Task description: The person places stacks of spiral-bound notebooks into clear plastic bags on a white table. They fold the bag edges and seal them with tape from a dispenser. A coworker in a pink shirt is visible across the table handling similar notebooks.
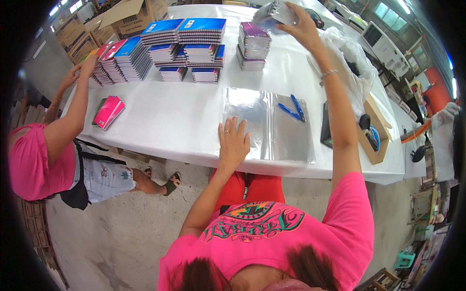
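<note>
The left hand (235,143) lies flat near the table's close edge, fingers slightly spread and pointing away, on the clear plastic sheets (291,140). Beyond it, a blue tool (299,109) rests on them in a V. Farther off stands a purple-topped notebook stack (255,46). The right hand (302,26), well apart from the left, grips a wrapped bundle (272,14) just above that stack; its long axis runs roughly sideways, left end dipping toward the stack, though blur hides which end is front.
</note>
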`<state>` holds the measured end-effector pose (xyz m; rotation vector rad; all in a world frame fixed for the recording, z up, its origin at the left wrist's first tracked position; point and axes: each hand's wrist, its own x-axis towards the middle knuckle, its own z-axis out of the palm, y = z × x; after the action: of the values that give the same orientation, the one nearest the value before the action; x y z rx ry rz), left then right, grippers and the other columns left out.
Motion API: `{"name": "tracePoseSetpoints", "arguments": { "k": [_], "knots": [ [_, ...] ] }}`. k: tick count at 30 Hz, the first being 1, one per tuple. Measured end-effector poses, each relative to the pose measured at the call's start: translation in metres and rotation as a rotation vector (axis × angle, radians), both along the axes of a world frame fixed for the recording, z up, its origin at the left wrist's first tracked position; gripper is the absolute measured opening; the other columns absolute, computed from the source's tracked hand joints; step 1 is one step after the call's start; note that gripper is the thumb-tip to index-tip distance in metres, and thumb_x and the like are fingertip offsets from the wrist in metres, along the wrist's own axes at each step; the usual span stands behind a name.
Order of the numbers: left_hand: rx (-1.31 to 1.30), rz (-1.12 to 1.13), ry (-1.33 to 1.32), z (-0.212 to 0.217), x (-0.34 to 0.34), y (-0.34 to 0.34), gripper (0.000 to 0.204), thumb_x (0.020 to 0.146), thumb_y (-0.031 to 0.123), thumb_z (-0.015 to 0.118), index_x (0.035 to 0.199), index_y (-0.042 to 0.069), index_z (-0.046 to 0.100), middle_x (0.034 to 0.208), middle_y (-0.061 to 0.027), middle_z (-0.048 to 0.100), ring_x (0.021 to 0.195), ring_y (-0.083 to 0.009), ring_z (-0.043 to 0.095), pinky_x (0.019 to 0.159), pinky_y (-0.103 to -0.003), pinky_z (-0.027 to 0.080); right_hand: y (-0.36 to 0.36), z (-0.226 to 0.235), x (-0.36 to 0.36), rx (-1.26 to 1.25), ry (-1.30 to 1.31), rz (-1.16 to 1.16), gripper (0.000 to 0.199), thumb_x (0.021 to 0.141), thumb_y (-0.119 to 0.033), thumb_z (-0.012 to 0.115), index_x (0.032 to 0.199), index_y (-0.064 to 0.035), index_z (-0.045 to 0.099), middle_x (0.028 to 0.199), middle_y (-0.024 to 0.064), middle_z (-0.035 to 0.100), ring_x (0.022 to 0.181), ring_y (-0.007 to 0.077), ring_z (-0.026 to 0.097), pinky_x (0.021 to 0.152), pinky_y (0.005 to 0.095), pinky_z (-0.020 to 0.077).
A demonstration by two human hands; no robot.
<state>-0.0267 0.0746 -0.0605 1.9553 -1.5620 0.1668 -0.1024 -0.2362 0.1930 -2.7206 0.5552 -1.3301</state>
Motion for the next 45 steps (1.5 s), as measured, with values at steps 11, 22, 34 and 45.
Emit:
{"name": "tracePoseSetpoints", "arguments": {
  "k": [11, 22, 34, 45],
  "knots": [
    [0.003, 0.012, 0.052, 0.006, 0.001, 0.001, 0.045, 0.09, 0.026, 0.057, 0.13, 0.008, 0.05, 0.134, -0.0192, 0.045, 0.133, -0.0365, 0.035, 0.112, -0.056, 0.021, -0.026, -0.092, 0.085, -0.268, 0.012, -0.016, 0.076, 0.066, -0.007, 0.08, 0.132, -0.0128, 0.044, 0.132, 0.013, 0.047, 0.127, 0.0352, 0.039, 0.108, 0.0449, 0.032],
    [-0.03, 0.014, 0.059, 0.003, 0.001, 0.003, 0.044, 0.089, 0.027, 0.059, 0.128, 0.009, 0.051, 0.132, -0.0179, 0.045, 0.132, -0.0357, 0.036, 0.111, -0.057, 0.021, 0.047, -0.072, 0.147, 0.539, -0.302, 0.021, 0.06, 0.09, -0.043, 0.062, 0.128, -0.0002, 0.046, 0.122, 0.0251, 0.049, 0.109, 0.0356, 0.053, 0.096, 0.0461, 0.0418],
    [-0.306, -0.084, 0.525, 0.012, 0.041, -0.009, 0.04, 0.087, 0.02, 0.065, 0.122, 0.005, 0.053, 0.117, -0.0162, 0.051, 0.116, -0.0334, 0.049, 0.104, -0.044, 0.034, 0.035, -0.084, 0.193, 1.75, -0.583, 0.509, 0.081, 0.078, -0.037, 0.077, 0.126, 0.0151, 0.036, 0.097, 0.0183, 0.057, 0.083, 0.026, 0.063, 0.073, 0.0345, 0.0562],
    [-0.668, -0.36, 1.729, 0.131, 0.082, -0.067, 0.083, 0.092, 0.033, 0.065, 0.149, 0.005, 0.012, 0.133, -0.0119, 0.045, 0.121, -0.0219, 0.046, 0.099, -0.036, 0.038, 0.139, -0.09, 0.09, 1.408, -0.872, 0.777, 0.043, 0.093, -0.035, 0.058, 0.12, -0.0019, 0.051, 0.113, 0.0089, 0.059, 0.099, 0.0194, 0.057, 0.086, 0.0337, 0.0453]
  ]
}}
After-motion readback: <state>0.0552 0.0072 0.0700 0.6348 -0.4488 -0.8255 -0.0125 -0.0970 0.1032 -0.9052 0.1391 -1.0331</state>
